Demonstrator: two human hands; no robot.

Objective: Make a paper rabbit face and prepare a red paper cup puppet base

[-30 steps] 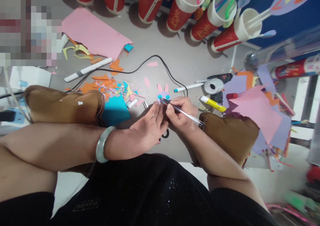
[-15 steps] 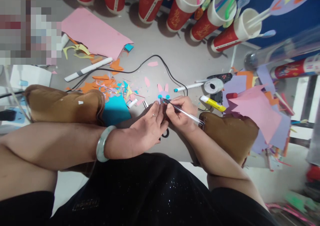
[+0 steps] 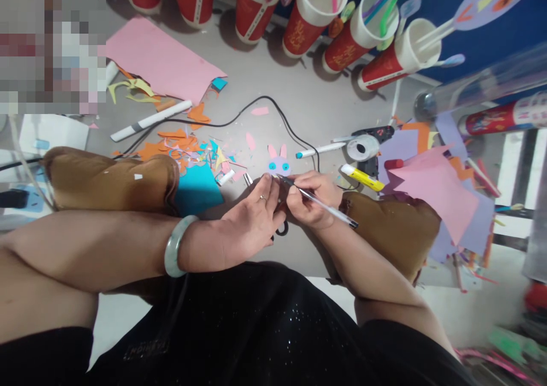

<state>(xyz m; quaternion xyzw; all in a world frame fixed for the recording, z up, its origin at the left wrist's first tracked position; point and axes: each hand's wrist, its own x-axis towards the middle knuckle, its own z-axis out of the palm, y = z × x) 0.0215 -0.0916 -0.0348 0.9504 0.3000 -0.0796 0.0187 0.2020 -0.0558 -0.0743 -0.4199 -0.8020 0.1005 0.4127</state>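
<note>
A small lilac paper rabbit face [image 3: 281, 160] with pink ears and blue eyes, each with a dark dot, lies on the grey table just beyond my hands. My left hand [image 3: 252, 220] rests with fingers stretched out at its lower edge; the fingertips hide that part. My right hand [image 3: 314, 198] is closed around a clear pen [image 3: 327, 206] with a black cap on its rear end. The pen's tip is at the face, below the eyes. Black scissors handles [image 3: 282, 228] show partly under my left hand, and metal tips [image 3: 248, 179] show beyond it.
Red paper cups [image 3: 303, 29] with straws line the back. Paper scraps [image 3: 179, 146] and a blue sheet [image 3: 199, 187] lie left, with brown cushions [image 3: 111, 178] on either side. A black cable [image 3: 239, 112] crosses the table. Right are a yellow marker [image 3: 363, 177], tape roll [image 3: 363, 147] and pink paper [image 3: 440, 183].
The pen tip has moved from the left eye down to the face below the eyes. A dark dot now shows in the left eye. My left hand stays nearly still.
</note>
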